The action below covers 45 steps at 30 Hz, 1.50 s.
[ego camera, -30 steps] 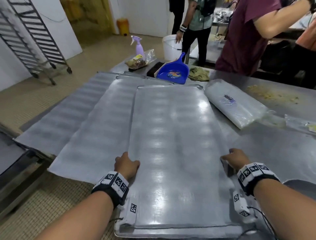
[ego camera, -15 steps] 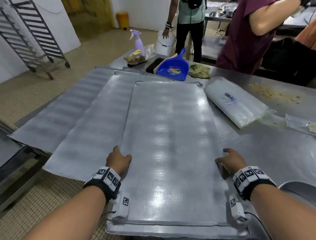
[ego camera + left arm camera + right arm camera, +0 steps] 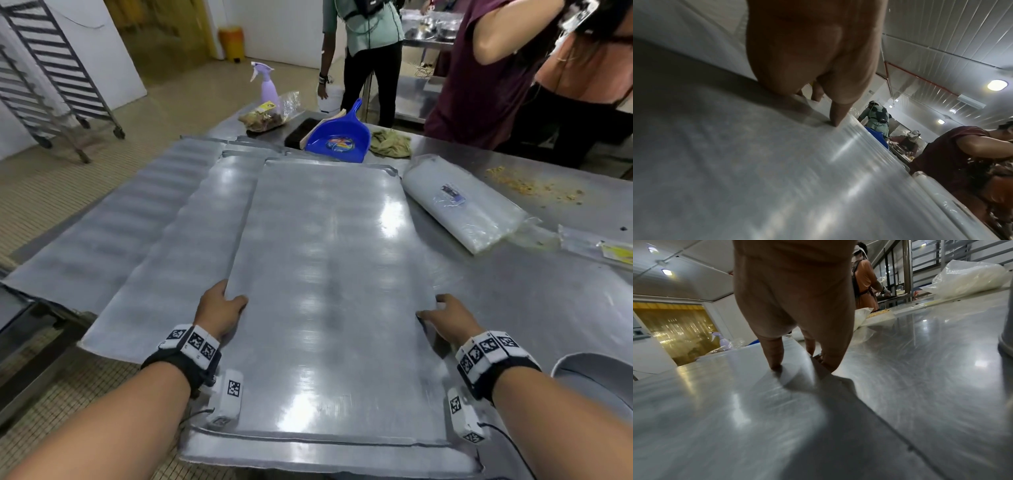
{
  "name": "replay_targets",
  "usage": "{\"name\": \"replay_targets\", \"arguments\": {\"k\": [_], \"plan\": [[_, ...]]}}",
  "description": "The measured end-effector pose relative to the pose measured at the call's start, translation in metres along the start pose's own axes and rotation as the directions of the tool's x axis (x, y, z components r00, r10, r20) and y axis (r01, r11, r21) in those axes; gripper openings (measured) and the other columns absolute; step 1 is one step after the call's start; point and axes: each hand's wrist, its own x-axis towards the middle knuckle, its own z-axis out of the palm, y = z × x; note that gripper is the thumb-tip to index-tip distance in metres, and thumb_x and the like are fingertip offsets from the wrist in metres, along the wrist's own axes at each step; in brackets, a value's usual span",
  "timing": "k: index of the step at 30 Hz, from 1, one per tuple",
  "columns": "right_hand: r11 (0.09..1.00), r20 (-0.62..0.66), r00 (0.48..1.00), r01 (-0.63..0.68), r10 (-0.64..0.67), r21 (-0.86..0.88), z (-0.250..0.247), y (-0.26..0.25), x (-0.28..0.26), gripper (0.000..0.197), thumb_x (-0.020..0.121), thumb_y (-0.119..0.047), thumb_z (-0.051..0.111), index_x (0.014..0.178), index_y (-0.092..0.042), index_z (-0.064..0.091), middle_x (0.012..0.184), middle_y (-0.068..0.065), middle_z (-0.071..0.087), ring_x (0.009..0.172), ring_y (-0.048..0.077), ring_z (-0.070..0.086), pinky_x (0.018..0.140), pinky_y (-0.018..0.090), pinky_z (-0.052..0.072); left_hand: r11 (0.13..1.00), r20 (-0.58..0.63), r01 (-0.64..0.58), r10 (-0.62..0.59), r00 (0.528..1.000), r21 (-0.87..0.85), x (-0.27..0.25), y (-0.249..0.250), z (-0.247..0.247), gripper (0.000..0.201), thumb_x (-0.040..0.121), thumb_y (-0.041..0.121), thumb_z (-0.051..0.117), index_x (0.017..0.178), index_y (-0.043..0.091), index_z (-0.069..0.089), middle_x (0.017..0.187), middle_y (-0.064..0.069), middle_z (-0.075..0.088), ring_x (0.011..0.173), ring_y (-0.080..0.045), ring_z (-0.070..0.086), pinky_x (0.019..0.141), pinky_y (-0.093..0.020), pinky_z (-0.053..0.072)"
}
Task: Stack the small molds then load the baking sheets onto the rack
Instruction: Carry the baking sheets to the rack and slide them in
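A large flat metal baking sheet (image 3: 325, 291) lies lengthwise in front of me on the steel table, over other sheets (image 3: 164, 260) fanned out to its left. My left hand (image 3: 219, 308) grips its left long edge, thumb on top (image 3: 836, 113), fingers curled under the rim. My right hand (image 3: 445, 315) grips the right long edge the same way, thumb (image 3: 774, 356) pressed on the sheet (image 3: 715, 394). The wheeled tray rack (image 3: 51, 75) stands across the floor at far left. No small molds are recognisable.
Beyond the sheet lie a blue dustpan (image 3: 339, 137), a rag (image 3: 390, 144), a spray bottle (image 3: 267, 85) and a food bag (image 3: 263, 116). A clear plastic pack (image 3: 462, 202) and crumbs (image 3: 527, 185) lie right. A grey round container (image 3: 592, 377) is near right. Several people stand behind the table.
The top sheet has slid toward me and slightly left with both hands on its edges. The person in the green shirt has walked further back.
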Motion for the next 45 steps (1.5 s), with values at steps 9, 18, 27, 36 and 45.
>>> {"name": "replay_targets", "arguments": {"k": [9, 18, 27, 36, 45], "plan": [[0.997, -0.075, 0.996, 0.046, -0.051, -0.069, 0.043, -0.040, -0.034, 0.050, 0.090, -0.027, 0.072, 0.127, 0.002, 0.056, 0.129, 0.020, 0.060, 0.117, 0.036, 0.057, 0.095, 0.039, 0.043, 0.992, 0.098, -0.071, 0.061, 0.993, 0.105, 0.059, 0.003, -0.057, 0.052, 0.069, 0.036, 0.072, 0.115, 0.011, 0.071, 0.107, -0.004, 0.075, 0.099, -0.027, 0.072, 0.096, -0.042, 0.055], [0.999, -0.113, 0.994, -0.001, 0.007, 0.046, 0.097, -0.057, -0.059, 0.065, 0.074, -0.043, 0.079, 0.130, -0.017, 0.057, 0.119, 0.005, 0.069, 0.103, 0.029, 0.069, 0.098, 0.048, 0.052, 0.977, 0.172, -0.099, 0.066, 0.983, 0.190, 0.116, -0.005, -0.092, 0.045, 0.090, 0.009, 0.073, 0.132, -0.004, 0.060, 0.134, -0.024, 0.062, 0.123, -0.036, 0.060, 0.092, -0.027, 0.038], [0.996, -0.132, 0.989, -0.069, 0.060, -0.063, 0.123, -0.078, -0.075, 0.027, 0.082, -0.027, 0.076, 0.105, -0.014, 0.070, 0.101, 0.005, 0.073, 0.093, 0.025, 0.066, 0.079, 0.031, 0.047, 0.861, 0.253, -0.217, 0.107, 0.961, 0.460, 0.153, 0.002, -0.105, 0.023, 0.084, 0.025, 0.070, 0.095, 0.005, 0.068, 0.102, -0.020, 0.071, 0.098, -0.040, 0.066, 0.080, -0.035, 0.050], [0.954, -0.134, 0.980, 0.103, -0.146, -0.281, 0.130, -0.107, -0.107, 0.041, 0.087, -0.037, 0.071, 0.123, -0.019, 0.066, 0.124, 0.008, 0.066, 0.110, 0.025, 0.062, 0.088, 0.032, 0.046, 0.719, 0.403, -0.430, 0.225, 0.887, 0.546, 0.106, 0.016, -0.106, 0.043, 0.085, 0.038, 0.070, 0.123, 0.017, 0.068, 0.128, -0.011, 0.063, 0.117, -0.032, 0.061, 0.097, -0.033, 0.047], [0.748, 0.335, 0.833, 0.547, -0.441, -0.376, 0.178, -0.082, -0.205, 0.044, 0.076, -0.067, 0.068, 0.104, -0.033, 0.068, 0.093, -0.014, 0.060, 0.082, 0.003, 0.059, 0.078, 0.027, 0.051, 0.491, 0.750, -0.703, 0.139, 0.647, 0.515, -0.018, -0.029, -0.131, 0.062, 0.064, 0.086, 0.062, 0.099, 0.036, 0.059, 0.093, 0.016, 0.055, 0.084, -0.005, 0.055, 0.076, -0.029, 0.051]]}}
